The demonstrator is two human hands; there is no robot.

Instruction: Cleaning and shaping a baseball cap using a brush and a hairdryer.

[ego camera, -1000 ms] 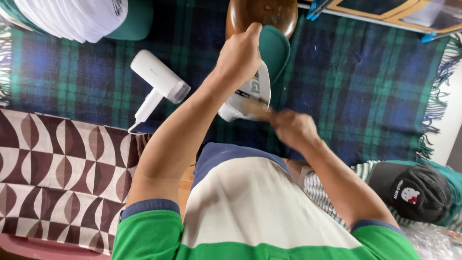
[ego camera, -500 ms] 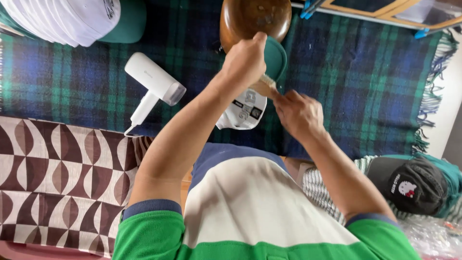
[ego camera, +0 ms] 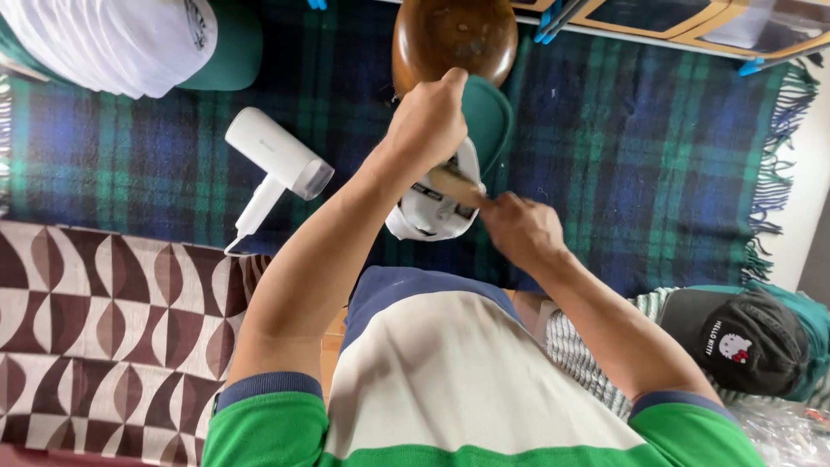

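Cap (ego camera: pixel 437 207): white crown with a green brim, held up over the plaid blanket (ego camera: pixel 657 147) near the middle of its far half, just in front of the wooden form.
Left hand (ego camera: pixel 428 121): closed around the cap at the join of crown and brim, knuckles up, thumb close to the wooden form's near rim.
Right hand (ego camera: pixel 519 229): closed on the handle of a wooden brush (ego camera: pixel 454 184), pressed against the cap's white crown on its right side.
Brush: pale wood, lying across the crown; bristles hidden behind the hand and cap, cannot tell their shape.
Wooden form (ego camera: pixel 454 35): rounded, dark brown and glossy, at the blanket's far edge, right behind the cap's green brim (ego camera: pixel 486 117).
Handheld steamer (ego camera: pixel 277 164): white, lying on its side on the blanket left of the cap, well apart from both hands, cord trailing toward the blanket's near edge.
Stack of caps (ego camera: pixel 121 39): white crowns with green brims, nested at the blanket's far left corner.
Patterned cloth (ego camera: pixel 112 311): brown and cream leaf shapes, overlapping the blanket's near left edge.
Black cap (ego camera: pixel 748 342): cartoon cat patch on the front, lying on striped and teal caps past the blanket's near right corner.
Blanket: blue and green tartan, fringe along the right edge.
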